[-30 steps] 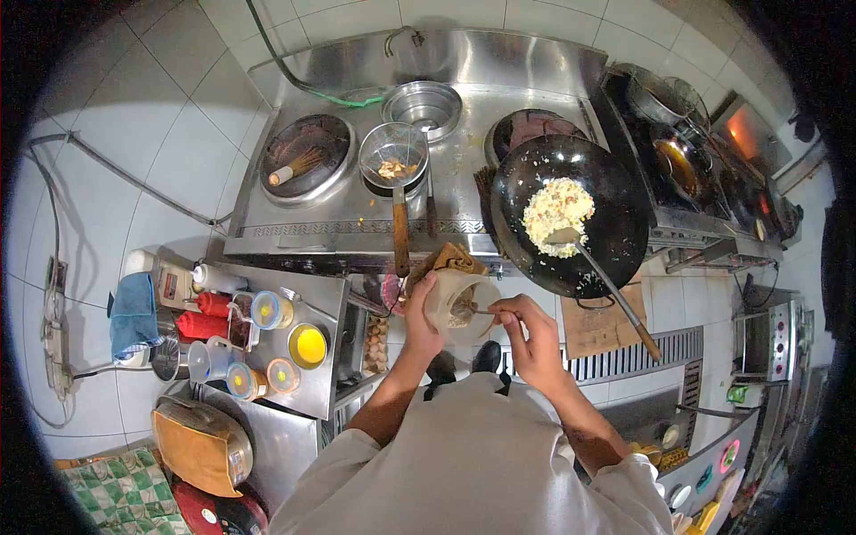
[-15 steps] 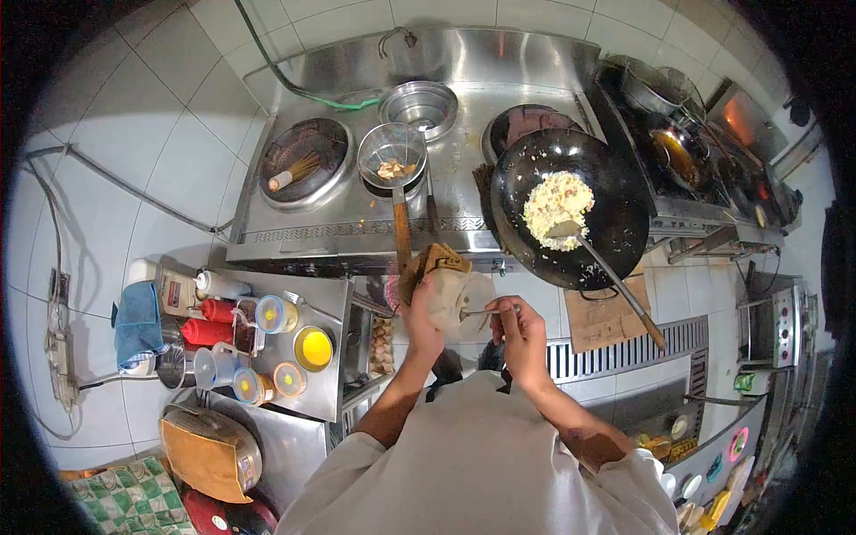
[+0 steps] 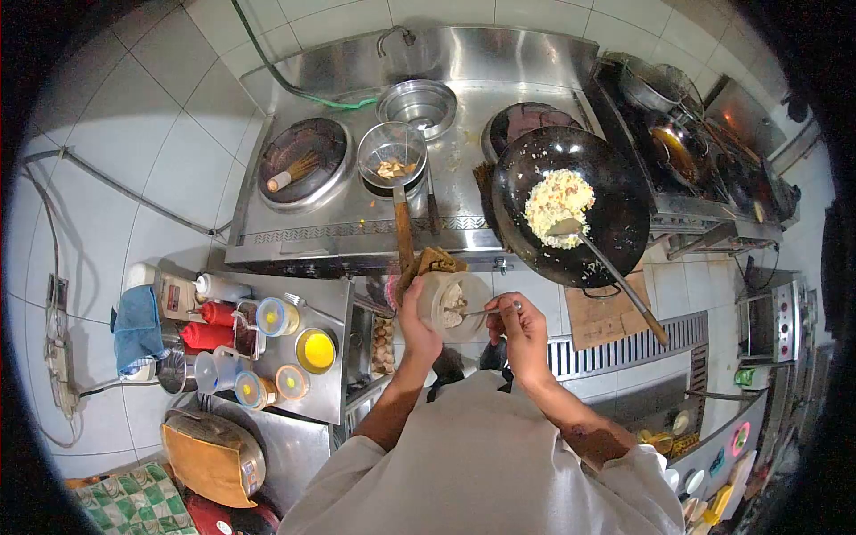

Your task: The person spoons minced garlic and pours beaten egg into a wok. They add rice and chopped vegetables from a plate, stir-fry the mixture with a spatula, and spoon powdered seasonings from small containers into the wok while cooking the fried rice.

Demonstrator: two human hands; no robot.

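Note:
My left hand [image 3: 419, 323] is wrapped round a translucent tub [image 3: 465, 328] and also touches a brown cloth [image 3: 439, 260] behind it. Pale contents show inside the tub. My right hand [image 3: 520, 328] pinches the handle of a small metal spoon [image 3: 480, 312], whose bowl reaches into the tub. Beyond my right hand, a black wok [image 3: 615, 192] holds rice-like food [image 3: 557, 203] with bits of colour, and a long-handled ladle [image 3: 617, 278] rests in it. A wire strainer [image 3: 390, 157] with brown pieces lies over the stove, its wooden handle pointing toward my left hand.
A steel stove [image 3: 321, 234] spans the front, with a metal bowl [image 3: 417, 105] and a brush [image 3: 292, 171]. At left, a side table [image 3: 308, 392] bears a yellow-filled bowl [image 3: 316, 350], lidded tubs and red bottles [image 3: 207, 335]. Oil-filled pan [image 3: 675, 153] at right.
The tub has tilted so that its pale contents now show more clearly, and the spoon has shifted within it. Both hands keep their hold. The view has moved slightly.

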